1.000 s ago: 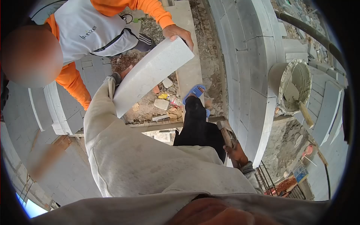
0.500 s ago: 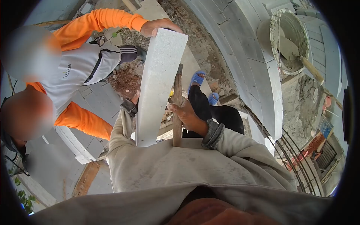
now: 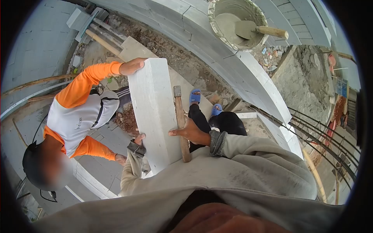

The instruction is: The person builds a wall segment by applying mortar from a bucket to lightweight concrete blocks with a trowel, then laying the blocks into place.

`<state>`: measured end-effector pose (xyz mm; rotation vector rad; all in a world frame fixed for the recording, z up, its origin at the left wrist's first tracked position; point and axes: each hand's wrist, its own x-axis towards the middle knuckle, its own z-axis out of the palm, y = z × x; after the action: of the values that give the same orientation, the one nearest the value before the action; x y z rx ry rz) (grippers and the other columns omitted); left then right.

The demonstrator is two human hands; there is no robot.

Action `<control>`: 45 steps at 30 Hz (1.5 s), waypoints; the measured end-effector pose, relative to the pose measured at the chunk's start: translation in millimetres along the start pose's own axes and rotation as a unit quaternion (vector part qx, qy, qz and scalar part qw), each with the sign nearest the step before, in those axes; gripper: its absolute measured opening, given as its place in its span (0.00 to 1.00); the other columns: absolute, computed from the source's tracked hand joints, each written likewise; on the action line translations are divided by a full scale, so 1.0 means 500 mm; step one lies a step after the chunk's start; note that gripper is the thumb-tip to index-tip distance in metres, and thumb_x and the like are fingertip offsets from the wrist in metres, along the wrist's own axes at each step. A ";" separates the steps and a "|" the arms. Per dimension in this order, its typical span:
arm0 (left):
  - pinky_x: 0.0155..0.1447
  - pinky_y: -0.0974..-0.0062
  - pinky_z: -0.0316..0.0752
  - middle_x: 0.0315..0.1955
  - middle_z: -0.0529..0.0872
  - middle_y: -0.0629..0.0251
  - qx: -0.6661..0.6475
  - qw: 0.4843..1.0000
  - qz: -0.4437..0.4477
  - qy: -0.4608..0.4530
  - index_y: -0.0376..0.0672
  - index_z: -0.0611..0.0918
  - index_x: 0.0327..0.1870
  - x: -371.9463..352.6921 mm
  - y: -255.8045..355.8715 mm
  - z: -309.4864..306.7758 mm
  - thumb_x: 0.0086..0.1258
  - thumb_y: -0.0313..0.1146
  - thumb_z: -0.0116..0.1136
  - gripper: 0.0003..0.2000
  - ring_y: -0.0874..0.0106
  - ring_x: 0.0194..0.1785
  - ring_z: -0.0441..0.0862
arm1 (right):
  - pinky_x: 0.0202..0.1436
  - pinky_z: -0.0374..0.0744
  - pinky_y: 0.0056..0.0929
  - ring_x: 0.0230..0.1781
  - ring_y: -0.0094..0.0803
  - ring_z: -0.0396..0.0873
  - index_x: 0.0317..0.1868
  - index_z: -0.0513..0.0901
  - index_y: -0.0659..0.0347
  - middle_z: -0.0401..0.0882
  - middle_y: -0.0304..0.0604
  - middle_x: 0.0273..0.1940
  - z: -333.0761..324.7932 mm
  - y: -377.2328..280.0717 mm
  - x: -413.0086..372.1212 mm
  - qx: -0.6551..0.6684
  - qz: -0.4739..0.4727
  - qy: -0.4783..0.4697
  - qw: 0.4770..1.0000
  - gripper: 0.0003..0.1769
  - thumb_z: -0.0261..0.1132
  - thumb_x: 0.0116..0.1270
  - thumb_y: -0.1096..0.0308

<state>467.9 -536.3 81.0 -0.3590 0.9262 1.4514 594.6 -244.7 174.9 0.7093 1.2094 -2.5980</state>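
Well, at the far left I saw a co-worker (image 3: 79, 120) in a white shirt with orange sleeves. That person's lower hand (image 3: 121, 159) was near the wearer's left cuff, while the upper hand (image 3: 133, 66) lay over the top end of a pale concrete block (image 3: 153, 112). The wearer's left hand (image 3: 138, 139) was at the block's left edge; most of it was hidden, so I couldn't tell how its fingers were set. The block stood lengthwise before the wearer, tilted, its lower end close to the sweatshirt (image 3: 233, 163). Right of it I had a wooden-handled hammer (image 3: 181, 128), head uppermost, with the wearer's right hand (image 3: 193, 133) wrapped round the handle, thumb reaching across toward the block. Blue sandals (image 3: 195, 96) showed just beyond. Farther right I made out a mortar bucket (image 3: 212, 24) with a trowel (image 3: 248, 30) in it, a block wall (image 3: 248, 77) and steel rebar (image 3: 322, 144).
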 end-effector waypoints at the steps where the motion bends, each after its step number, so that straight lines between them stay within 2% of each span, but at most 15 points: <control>1: 0.56 0.64 0.78 0.53 0.80 0.53 -0.003 1.000 0.010 0.019 0.34 0.68 0.65 -0.019 -0.005 0.005 0.57 0.46 0.64 0.36 0.61 0.53 0.81 | 0.63 0.72 0.31 0.57 0.32 0.74 0.62 0.67 0.69 0.77 0.47 0.54 -0.005 -0.008 -0.009 0.019 -0.002 -0.006 1.000 0.41 0.79 0.52 0.64; 9: 0.58 0.61 0.77 0.56 0.78 0.52 0.126 0.975 0.102 0.154 0.37 0.66 0.67 -0.192 0.103 0.290 0.55 0.44 0.67 0.39 0.58 0.55 0.79 | 0.67 0.67 0.33 0.61 0.35 0.69 0.66 0.62 0.70 0.71 0.48 0.58 0.007 -0.119 -0.099 0.001 -0.123 -0.039 0.992 0.52 0.81 0.48 0.55; 13: 0.56 0.62 0.77 0.55 0.78 0.51 0.269 0.915 0.198 0.226 0.35 0.65 0.67 -0.298 0.167 0.417 0.53 0.44 0.66 0.40 0.57 0.54 0.79 | 0.69 0.65 0.34 0.67 0.40 0.63 0.69 0.56 0.72 0.65 0.55 0.64 0.029 -0.191 -0.156 0.086 -0.170 -0.101 0.976 0.60 0.82 0.43 0.55; 20: 0.53 0.60 0.78 0.51 0.78 0.47 0.434 0.853 0.247 0.152 0.31 0.66 0.64 -0.383 0.254 0.695 0.45 0.43 0.67 0.43 0.54 0.49 0.80 | 0.75 0.54 0.40 0.72 0.47 0.52 0.72 0.46 0.76 0.53 0.62 0.68 0.002 -0.329 -0.234 0.092 -0.386 -0.078 0.915 0.71 0.76 0.42 0.36; 23: 0.52 0.61 0.77 0.49 0.79 0.48 0.525 0.791 0.292 0.117 0.30 0.67 0.63 -0.348 0.256 0.817 0.45 0.42 0.68 0.42 0.55 0.48 0.80 | 0.76 0.50 0.42 0.73 0.47 0.49 0.72 0.46 0.76 0.52 0.62 0.69 -0.057 -0.400 -0.333 0.081 -0.413 -0.078 0.904 0.70 0.75 0.44 0.36; 28: 0.46 0.65 0.77 0.42 0.80 0.52 0.702 0.624 0.336 0.072 0.29 0.71 0.57 -0.291 0.238 1.091 0.43 0.41 0.70 0.38 0.59 0.41 0.80 | 0.76 0.47 0.40 0.73 0.50 0.52 0.71 0.48 0.77 0.56 0.64 0.68 -0.177 -0.423 -0.348 0.104 -0.548 0.074 0.826 0.70 0.74 0.44 0.34; 31: 0.44 0.66 0.77 0.37 0.81 0.54 0.782 0.497 0.375 0.030 0.29 0.73 0.52 -0.250 0.238 1.241 0.40 0.40 0.71 0.36 0.60 0.36 0.81 | 0.67 0.68 0.42 0.62 0.46 0.69 0.68 0.53 0.77 0.67 0.62 0.59 -0.255 -0.436 -0.388 0.042 -0.566 0.193 0.800 0.63 0.77 0.47 0.41; 34: 0.44 0.66 0.78 0.34 0.82 0.53 0.852 0.378 0.361 -0.029 0.30 0.74 0.49 -0.194 0.236 1.359 0.38 0.39 0.71 0.34 0.60 0.34 0.82 | 0.35 0.80 0.28 0.31 0.30 0.81 0.58 0.67 0.74 0.78 0.48 0.39 -0.352 -0.371 -0.507 0.022 -0.439 0.306 0.844 0.40 0.74 0.57 0.53; 36: 0.46 0.65 0.78 0.33 0.84 0.48 0.888 0.318 0.328 -0.054 0.31 0.75 0.49 -0.150 0.237 1.418 0.35 0.39 0.71 0.35 0.60 0.34 0.83 | 0.20 0.74 0.23 0.16 0.24 0.74 0.50 0.72 0.72 0.75 0.38 0.26 -0.423 -0.250 -0.586 0.031 -0.417 0.436 0.797 0.25 0.71 0.61 0.62; 37: 0.46 0.65 0.78 0.34 0.84 0.47 0.903 0.272 0.324 -0.074 0.31 0.76 0.49 -0.127 0.228 1.448 0.35 0.40 0.71 0.35 0.59 0.34 0.83 | 0.22 0.75 0.23 0.18 0.24 0.74 0.50 0.72 0.71 0.73 0.37 0.26 -0.437 -0.186 -0.659 0.008 -0.330 0.463 0.823 0.26 0.71 0.60 0.62; 39: 0.47 0.64 0.78 0.36 0.85 0.45 0.929 0.179 0.306 -0.105 0.31 0.76 0.50 -0.089 0.201 1.505 0.33 0.41 0.72 0.37 0.58 0.35 0.84 | 0.22 0.74 0.26 0.18 0.24 0.74 0.48 0.74 0.70 0.77 0.39 0.27 -0.494 0.032 -0.714 -0.091 -0.263 0.561 0.780 0.23 0.70 0.59 0.63; 41: 0.48 0.65 0.78 0.36 0.85 0.45 0.946 0.103 0.283 -0.122 0.31 0.75 0.53 -0.039 0.178 1.546 0.31 0.40 0.72 0.40 0.55 0.36 0.85 | 0.28 0.77 0.33 0.21 0.31 0.78 0.45 0.75 0.71 0.80 0.47 0.27 -0.432 0.185 -0.801 -0.008 -0.117 0.605 0.788 0.25 0.71 0.55 0.61; 42: 0.48 0.65 0.77 0.34 0.85 0.47 0.943 0.062 0.295 -0.141 0.33 0.75 0.53 -0.010 0.175 1.563 0.30 0.38 0.71 0.39 0.55 0.35 0.84 | 0.30 0.78 0.36 0.22 0.35 0.79 0.43 0.77 0.72 0.80 0.50 0.27 -0.408 0.295 -0.812 0.032 -0.106 0.650 0.752 0.25 0.72 0.54 0.59; 43: 0.47 0.66 0.77 0.33 0.85 0.49 0.937 0.018 0.309 -0.161 0.34 0.75 0.52 0.017 0.169 1.586 0.29 0.37 0.70 0.39 0.55 0.35 0.84 | 0.27 0.78 0.37 0.22 0.38 0.80 0.40 0.78 0.73 0.81 0.53 0.28 -0.413 0.487 -0.788 -0.080 -0.124 0.729 0.668 0.24 0.73 0.52 0.60; 45: 0.52 0.64 0.76 0.36 0.85 0.47 0.941 -0.017 0.287 -0.181 0.35 0.73 0.57 0.064 0.139 1.639 0.28 0.38 0.71 0.43 0.51 0.40 0.84 | 0.35 0.78 0.39 0.31 0.43 0.82 0.39 0.78 0.77 0.82 0.57 0.32 -0.265 0.555 -0.841 0.167 0.079 0.705 0.685 0.25 0.72 0.51 0.61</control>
<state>658.3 82.5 589.5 -2.6679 -1.6662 0.5797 1104.7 -336.7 124.7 2.9833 0.6525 -1.7716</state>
